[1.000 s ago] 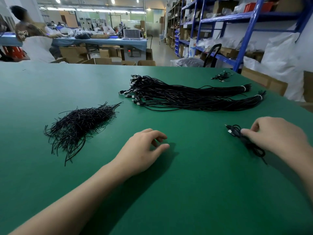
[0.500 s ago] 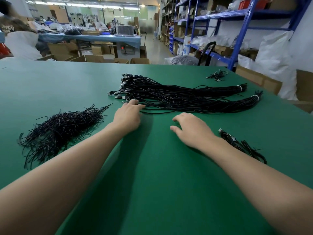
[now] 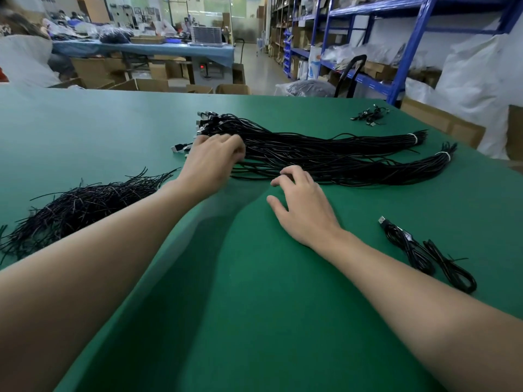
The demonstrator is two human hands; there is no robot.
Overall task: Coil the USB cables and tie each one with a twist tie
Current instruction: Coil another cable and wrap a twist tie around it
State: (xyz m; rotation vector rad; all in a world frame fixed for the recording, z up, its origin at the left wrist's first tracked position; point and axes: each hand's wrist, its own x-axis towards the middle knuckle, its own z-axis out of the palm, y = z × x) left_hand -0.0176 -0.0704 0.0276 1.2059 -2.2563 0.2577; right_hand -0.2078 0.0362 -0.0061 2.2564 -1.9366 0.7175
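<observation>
A long bundle of black USB cables (image 3: 334, 158) lies across the middle of the green table (image 3: 254, 321), its right ends bound with white ties. My left hand (image 3: 210, 162) lies on the plug end of the bundle, fingers curled down into the cables. My right hand (image 3: 301, 206) hovers palm down just in front of the bundle with its fingers spread, holding nothing. A heap of black twist ties (image 3: 85, 205) lies to the left. One coiled cable (image 3: 424, 250) lies by my right forearm.
A small cluster of coiled cables (image 3: 369, 116) sits near the far right corner of the table. Blue shelving (image 3: 407, 43), cardboard boxes and white sacks stand beyond the right edge. Another worktable (image 3: 147, 49) with people is at the far back.
My right hand let go of the coiled cable at the right and moved left toward the bundle. My left hand reached forward onto the bundle's plug end and curled its fingers.
</observation>
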